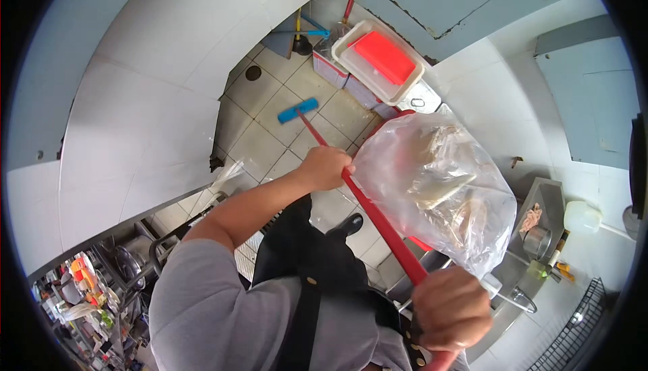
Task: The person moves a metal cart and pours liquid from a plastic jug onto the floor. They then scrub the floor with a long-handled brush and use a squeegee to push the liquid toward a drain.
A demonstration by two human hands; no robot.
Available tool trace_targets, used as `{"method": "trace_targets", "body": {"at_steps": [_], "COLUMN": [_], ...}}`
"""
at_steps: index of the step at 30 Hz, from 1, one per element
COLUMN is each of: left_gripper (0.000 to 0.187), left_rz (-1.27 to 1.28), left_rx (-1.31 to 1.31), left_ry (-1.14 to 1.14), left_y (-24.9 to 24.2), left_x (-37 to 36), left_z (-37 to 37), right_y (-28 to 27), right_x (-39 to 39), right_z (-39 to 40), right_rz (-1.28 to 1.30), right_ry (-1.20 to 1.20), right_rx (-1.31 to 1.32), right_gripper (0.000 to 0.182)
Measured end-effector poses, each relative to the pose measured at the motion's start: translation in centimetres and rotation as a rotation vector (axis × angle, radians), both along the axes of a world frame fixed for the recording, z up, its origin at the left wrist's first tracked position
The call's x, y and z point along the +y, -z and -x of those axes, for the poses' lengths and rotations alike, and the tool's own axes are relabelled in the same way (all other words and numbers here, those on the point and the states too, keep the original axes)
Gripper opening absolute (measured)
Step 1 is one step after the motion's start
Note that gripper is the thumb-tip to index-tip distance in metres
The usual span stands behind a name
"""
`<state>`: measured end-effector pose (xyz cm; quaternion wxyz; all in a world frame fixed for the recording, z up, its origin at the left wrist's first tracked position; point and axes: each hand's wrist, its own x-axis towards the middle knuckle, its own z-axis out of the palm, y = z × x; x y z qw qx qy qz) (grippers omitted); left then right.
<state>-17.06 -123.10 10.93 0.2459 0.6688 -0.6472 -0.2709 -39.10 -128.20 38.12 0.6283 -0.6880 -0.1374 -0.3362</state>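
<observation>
A long floor brush with a red handle point(385, 226) runs diagonally across the view. Its blue head point(297, 110) rests on the tiled floor. My left hand point(327, 167) is wrapped round the handle partway down, arm stretched forward. Closer to my body, my right hand point(452, 309) grips the upper part of the same handle in a fist. Just right of the handle stands a red bin, mostly hidden by its clear plastic bag point(439, 189), which has crumpled pale waste inside.
Stacked tubs with a red lid point(385, 57) stand by the wall, near a plunger point(302, 46). A round drain point(253, 73) lies in the floor. At right is a metal sink point(540, 202) with a pot. A cluttered rack point(88, 303) is at lower left.
</observation>
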Motion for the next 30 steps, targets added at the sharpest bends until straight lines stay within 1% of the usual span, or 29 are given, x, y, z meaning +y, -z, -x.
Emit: {"method": "trace_targets", "body": {"at_steps": [1, 2, 4, 5, 6, 7, 8, 9, 10, 11, 12, 13, 14, 15, 17, 18, 19, 20, 21, 22, 23, 25, 26, 27, 28, 29, 30], "left_gripper": [0.031, 0.031, 0.031, 0.031, 0.03, 0.03, 0.03, 0.029, 0.028, 0.028, 0.026, 0.024, 0.02, 0.02, 0.018, 0.019, 0.019, 0.02, 0.021, 0.028, 0.028, 0.036, 0.039, 0.039, 0.038, 0.037, 0.035], "left_rz": [-0.071, -0.069, 0.123, 0.126, 0.165, 0.197, 0.193, 0.132, 0.074, 0.072, 0.127, 0.18, 0.182, 0.182, 0.098, 0.081, 0.09, -0.042, -0.171, -0.055, -0.056, 0.174, 0.216, 0.212, 0.258, 0.309, 0.264], "left_rx": [-0.049, -0.044, 0.129, 0.144, 0.088, 0.034, 0.054, 0.037, 0.011, 0.014, 0.056, 0.099, 0.135, 0.139, 0.091, 0.072, 0.06, 0.031, 0.005, -0.03, -0.028, 0.207, 0.201, 0.2, 0.246, 0.289, 0.294], "left_ry": [0.089, 0.093, -0.05, -0.053, -0.147, -0.24, -0.242, -0.241, -0.242, -0.251, -0.227, -0.197, -0.176, -0.188, -0.027, 0.026, 0.008, 0.113, 0.206, 0.16, 0.126, -0.292, -0.363, -0.383, -0.457, -0.536, -0.548], "left_y": [-1.3, -1.4, -0.3, 1.8, 4.8, 6.6, 7.1, 7.4, 7.5, 7.1, 6.5, 6.1, 6.0, 5.8, 4.0, 4.6, 2.4, -1.4, -3.8, -3.0, -2.6, -1.0, 1.3, 2.9, 4.3, 4.2, 3.8], "left_x": [0.5, 0.6, -0.7, -1.6, -3.0, -3.8, -4.0, -4.5, -4.8, -4.4, -4.2, -3.8, -3.4, -2.4, 0.1, 1.4, 2.2, 3.2, 3.8, 4.3, 4.6, 4.6, 3.5, 2.8, 2.6, 3.2, 4.5], "left_z": [0.7, 1.0, 0.7, 0.1, -1.3, -1.8, -1.4, -1.1, -1.2, -0.1, 1.6, 3.2, 4.1, 4.8, 6.2, 7.4, 7.9, 8.4, 9.1, 10.6, 11.8, 13.9, 14.0, 13.9, 14.2, 14.1, 14.8], "right_y": [-1.7, -1.8, -0.8, -0.4, -0.9, 2.3, 4.1, 4.4, 3.3, 1.9, 1.3, 0.3, -0.5, -1.2, -2.8, -3.7, -4.5, -5.0, -5.5, -5.9, -5.8, -4.0, -3.1, 0.0, 1.5, 2.4, 0.0], "right_x": [-0.1, 0.4, 1.2, 0.5, 2.8, 1.7, 0.6, 0.6, 1.1, 2.1, 2.5, 2.9, 3.7, 4.6, 6.9, 7.6, 7.6, 8.0, 8.2, 8.9, 9.8, 11.8, 12.1, 10.1, 10.5, 11.2, 11.4], "right_z": [-0.3, 0.2, 1.1, 0.2, -1.1, -0.5, -1.8, -1.4, -1.3, -1.1, -0.2, 1.3, 2.1, 2.8, 4.1, 4.7, 6.3, 6.6, 6.7, 7.5, 8.3, 9.3, 9.1, 9.8, 8.2, 6.7, 6.6], "right_rz": [0.017, 0.018, -0.05, -0.015, -0.057, 0.042, -0.048, -0.068, -0.028, 0.003, 0.007, -0.077, -0.103, -0.125, -0.107, -0.036, -0.045, -0.027, -0.007, -0.052, -0.052, -0.028, 0.231, 0.533, 0.288, 0.046, 0.091], "right_ry": [-0.061, -0.057, 0.195, 0.145, 0.559, 0.489, 0.35, 0.379, 0.468, 0.554, 0.571, 0.52, 0.555, 0.58, 0.589, 0.58, 0.433, 0.393, 0.34, 0.33, 0.297, 0.608, 0.673, 0.661, 0.553, 0.437, 0.436], "right_rx": [-0.038, -0.034, -0.163, -0.038, 0.361, 0.407, 0.302, 0.329, 0.341, 0.353, 0.333, 0.378, 0.413, 0.449, 0.474, 0.45, 0.352, 0.207, 0.062, 0.015, 0.016, 0.169, 0.417, 0.375, 0.299, 0.222, 0.276], "right_gripper": [0.044, 0.044, 0.036, 0.041, 0.044, 0.048, 0.048, 0.049, 0.051, 0.053, 0.056, 0.057, 0.056, 0.055, 0.053, 0.047, 0.032, 0.039, 0.046, 0.047, 0.047, 0.047, 0.045, 0.042, 0.041, 0.041, 0.043]}}
